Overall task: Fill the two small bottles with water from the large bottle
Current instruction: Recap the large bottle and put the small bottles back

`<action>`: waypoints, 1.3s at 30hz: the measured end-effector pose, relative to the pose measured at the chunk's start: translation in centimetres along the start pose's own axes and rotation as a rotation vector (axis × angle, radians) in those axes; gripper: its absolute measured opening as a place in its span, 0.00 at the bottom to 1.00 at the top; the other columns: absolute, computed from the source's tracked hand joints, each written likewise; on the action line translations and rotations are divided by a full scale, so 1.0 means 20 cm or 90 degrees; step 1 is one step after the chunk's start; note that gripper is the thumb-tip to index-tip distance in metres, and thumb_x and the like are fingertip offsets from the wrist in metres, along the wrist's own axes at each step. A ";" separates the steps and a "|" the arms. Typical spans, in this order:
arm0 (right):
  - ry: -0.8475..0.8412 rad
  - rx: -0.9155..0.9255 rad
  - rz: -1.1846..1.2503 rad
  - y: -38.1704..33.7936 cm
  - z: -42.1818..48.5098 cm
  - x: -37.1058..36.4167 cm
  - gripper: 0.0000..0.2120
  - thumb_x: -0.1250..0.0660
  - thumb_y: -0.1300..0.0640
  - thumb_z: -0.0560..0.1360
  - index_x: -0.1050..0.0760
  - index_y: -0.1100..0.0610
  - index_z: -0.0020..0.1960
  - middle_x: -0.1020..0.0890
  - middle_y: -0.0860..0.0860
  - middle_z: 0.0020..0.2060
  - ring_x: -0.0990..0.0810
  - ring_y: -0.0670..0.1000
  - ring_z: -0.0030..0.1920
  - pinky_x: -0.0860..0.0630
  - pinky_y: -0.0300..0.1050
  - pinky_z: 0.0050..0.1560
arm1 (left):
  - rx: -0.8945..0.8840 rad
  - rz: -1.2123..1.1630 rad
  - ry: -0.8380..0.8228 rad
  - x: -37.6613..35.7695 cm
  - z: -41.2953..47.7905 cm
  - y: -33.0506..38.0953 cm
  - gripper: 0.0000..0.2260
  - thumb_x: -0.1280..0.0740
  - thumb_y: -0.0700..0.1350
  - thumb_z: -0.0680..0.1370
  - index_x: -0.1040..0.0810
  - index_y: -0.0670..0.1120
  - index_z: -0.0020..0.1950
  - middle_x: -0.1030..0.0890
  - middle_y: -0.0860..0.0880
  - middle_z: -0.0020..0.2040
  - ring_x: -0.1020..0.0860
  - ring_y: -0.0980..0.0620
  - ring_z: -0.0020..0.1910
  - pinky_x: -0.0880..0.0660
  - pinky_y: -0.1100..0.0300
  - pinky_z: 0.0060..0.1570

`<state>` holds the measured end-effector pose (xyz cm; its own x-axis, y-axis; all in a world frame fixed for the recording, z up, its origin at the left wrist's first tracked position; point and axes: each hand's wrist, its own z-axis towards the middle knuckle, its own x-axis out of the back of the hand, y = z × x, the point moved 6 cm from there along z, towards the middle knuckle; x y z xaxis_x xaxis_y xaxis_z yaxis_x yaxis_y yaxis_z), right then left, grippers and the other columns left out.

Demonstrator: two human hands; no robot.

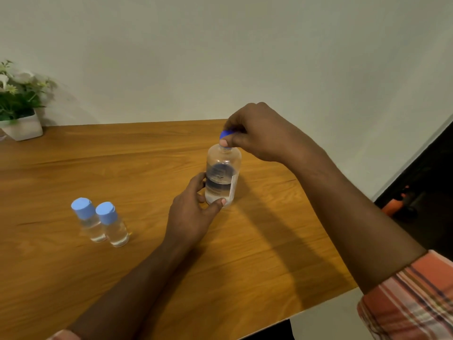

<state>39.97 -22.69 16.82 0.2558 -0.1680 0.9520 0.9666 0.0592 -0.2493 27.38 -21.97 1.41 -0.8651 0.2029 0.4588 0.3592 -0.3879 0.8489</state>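
- the large bottle (221, 177) stands upright toward the table's (245, 266) far edge, right of middle, and the left hand (191, 217) wraps its lower body.
- the right hand (259, 133) pinches the blue cap (224, 134) at the neck.
- the two small bottles (111, 224), capped, stand touching nearer the left edge.
- it looks like thin, light plastic: grip low and gently, or water spurts out.

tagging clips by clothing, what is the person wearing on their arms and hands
The left hand and right hand are bare: no gloves, rings or watch show. The right sleeve is orange-pink plaid with white and dark stripes, forearm uncovered. A sliver of the left sleeve shows like fabric.
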 end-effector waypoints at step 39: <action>0.018 -0.109 -0.021 0.02 0.01 0.01 0.40 0.30 0.29 0.62 0.24 0.56 0.64 0.18 0.52 0.53 0.20 0.52 0.52 0.22 0.48 0.52 | 0.005 0.010 0.001 0.00 -0.01 0.01 0.30 0.28 0.52 0.72 0.35 0.56 0.71 0.27 0.64 0.54 0.23 0.60 0.45 0.26 0.63 0.42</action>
<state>40.32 -22.52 16.88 0.2215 -0.1953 0.9554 0.9622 -0.1154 -0.2467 27.38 -22.11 1.48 -0.8601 0.1947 0.4715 0.3756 -0.3836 0.8437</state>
